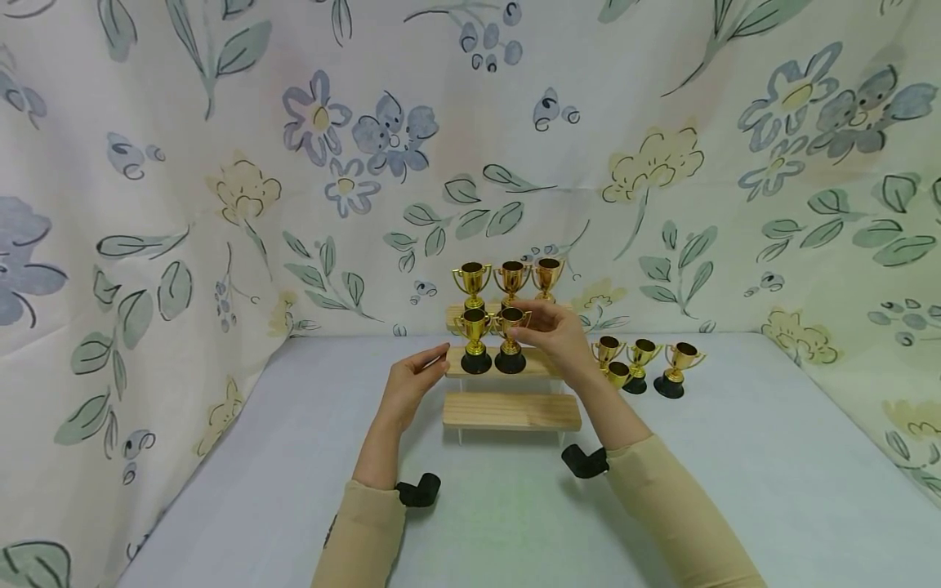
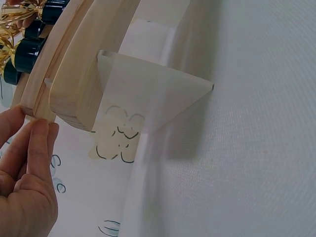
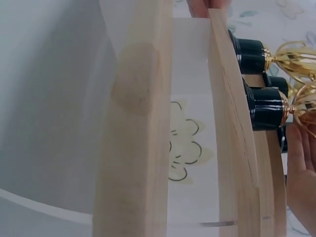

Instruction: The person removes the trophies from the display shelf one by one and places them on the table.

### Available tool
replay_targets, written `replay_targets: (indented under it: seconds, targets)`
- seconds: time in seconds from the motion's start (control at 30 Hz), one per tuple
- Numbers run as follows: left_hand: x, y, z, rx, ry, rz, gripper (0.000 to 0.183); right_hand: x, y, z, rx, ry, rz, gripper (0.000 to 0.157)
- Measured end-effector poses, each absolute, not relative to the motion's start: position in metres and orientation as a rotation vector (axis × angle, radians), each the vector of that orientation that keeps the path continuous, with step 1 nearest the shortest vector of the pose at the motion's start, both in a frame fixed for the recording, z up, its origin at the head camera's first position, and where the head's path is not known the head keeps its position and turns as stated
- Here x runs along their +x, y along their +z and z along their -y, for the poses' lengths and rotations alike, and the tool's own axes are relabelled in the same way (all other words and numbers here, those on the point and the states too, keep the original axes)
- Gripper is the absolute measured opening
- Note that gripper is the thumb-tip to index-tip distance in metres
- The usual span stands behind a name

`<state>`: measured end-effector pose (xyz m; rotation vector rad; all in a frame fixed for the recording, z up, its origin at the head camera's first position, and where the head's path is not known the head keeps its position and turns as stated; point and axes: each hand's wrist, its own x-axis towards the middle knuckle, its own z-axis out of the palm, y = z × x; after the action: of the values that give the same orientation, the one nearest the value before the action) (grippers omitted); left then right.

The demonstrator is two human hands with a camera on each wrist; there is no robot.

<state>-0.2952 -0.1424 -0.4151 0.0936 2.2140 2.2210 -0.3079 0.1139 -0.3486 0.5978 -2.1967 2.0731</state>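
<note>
A tiered wooden stand carries small gold trophy cups with black bases. My left hand [image 1: 413, 384] pinches the left end of the middle wooden board [image 2: 37, 94] between thumb and fingertips. My right hand [image 1: 562, 343] holds a trophy cup [image 1: 510, 361] by its gold upper part, and its black base stands on the middle board. Just left of it, on the same board, stands another trophy cup [image 1: 476, 359]. In the right wrist view my right hand [image 3: 302, 168] shows at the edge, beside the gold cup [image 3: 306, 106]. Part of the held cup is hidden by my fingers.
Three trophy cups, the left one [image 1: 472, 278] among them, stand on the top board behind. The lowest board [image 1: 510, 411] bears no cups. Several more, including a cup [image 1: 680, 369], are on the white table [image 1: 331, 425] to the right. Floral cloth [image 1: 353, 269] hangs behind.
</note>
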Motion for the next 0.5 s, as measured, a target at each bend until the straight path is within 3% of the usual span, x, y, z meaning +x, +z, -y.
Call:
replay_targets:
  seconds: [0.5]
  targets:
    - [-0.2945, -0.415, 0.1426, 0.104, 2.234, -2.194, 0.042, -0.3099, -0.3523, -0.1149, 0.576, 2.039, 2.218, 0.046]
